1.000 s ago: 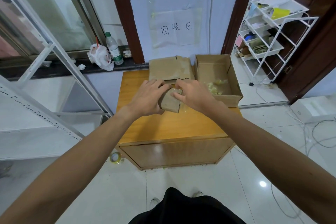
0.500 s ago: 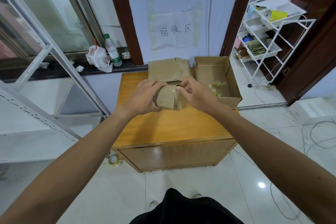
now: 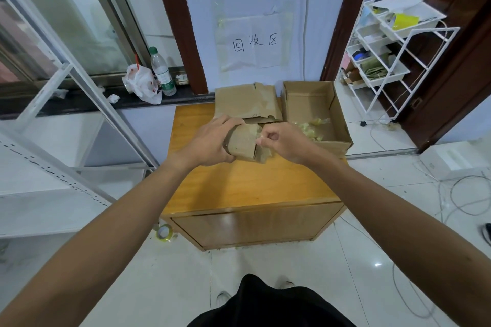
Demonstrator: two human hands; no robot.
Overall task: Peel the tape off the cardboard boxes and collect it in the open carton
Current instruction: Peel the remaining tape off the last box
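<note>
Head: tape scraps (image 3: 311, 127) in open carton (image 3: 308, 102)

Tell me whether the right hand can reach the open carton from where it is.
Probably yes: the right hand, pinching tape on the small cardboard box, is right beside the open carton, whose top is uncovered.

Recycling corner, wall sign (image 3: 254, 42), flattened cardboard (image 3: 245, 102)

Left hand (image 3: 210, 141) grips small box (image 3: 243, 145); right hand (image 3: 283, 142) pinches its tape (image 3: 257, 133).
</note>
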